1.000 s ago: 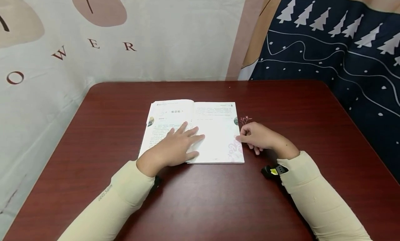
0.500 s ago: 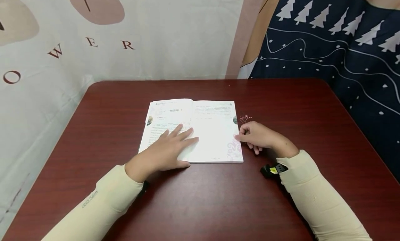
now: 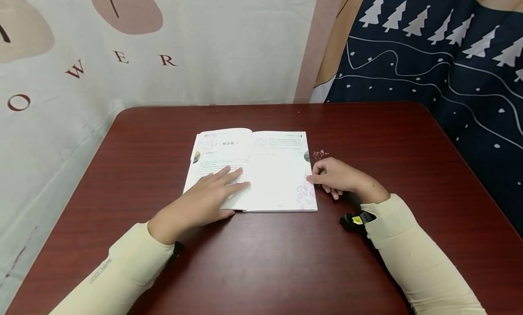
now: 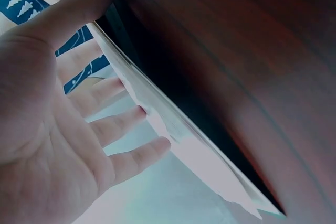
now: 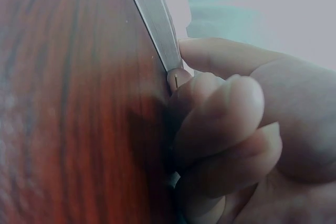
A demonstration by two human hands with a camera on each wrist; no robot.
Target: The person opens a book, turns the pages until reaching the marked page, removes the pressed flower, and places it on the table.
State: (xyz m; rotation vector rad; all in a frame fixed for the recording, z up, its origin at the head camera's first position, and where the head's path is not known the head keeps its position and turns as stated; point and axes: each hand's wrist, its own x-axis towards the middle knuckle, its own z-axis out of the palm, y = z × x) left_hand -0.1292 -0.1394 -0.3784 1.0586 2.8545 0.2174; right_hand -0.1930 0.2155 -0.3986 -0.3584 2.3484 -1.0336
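Note:
An open book [image 3: 279, 179] lies on the table, its left page printed with text and its right page mostly blank below a few lines. Spread and straight, the fingers of my left hand [image 3: 200, 201] rest on the lower part of the left page; the thumb lies at the book's bottom edge. In the left wrist view the fingertips touch the page surface. My right hand [image 3: 337, 176] pinches the book's right edge, thumb on top of the page and curled index finger against the edge, as the right wrist view shows. Its other fingers curl beside the book.
The dark red wooden table [image 3: 286, 260] carries a small pink plant-like print [image 3: 320, 155] right of the book. A pale curtain [image 3: 224, 47] with letters hangs behind, and a navy cloth [image 3: 429, 74] with white trees hangs at the right. A black wrist device [image 3: 355, 221] sits under the right sleeve.
My left hand has slid left and slightly toward me, from across the book's middle onto the left page. The right hand has stayed at the book's right edge.

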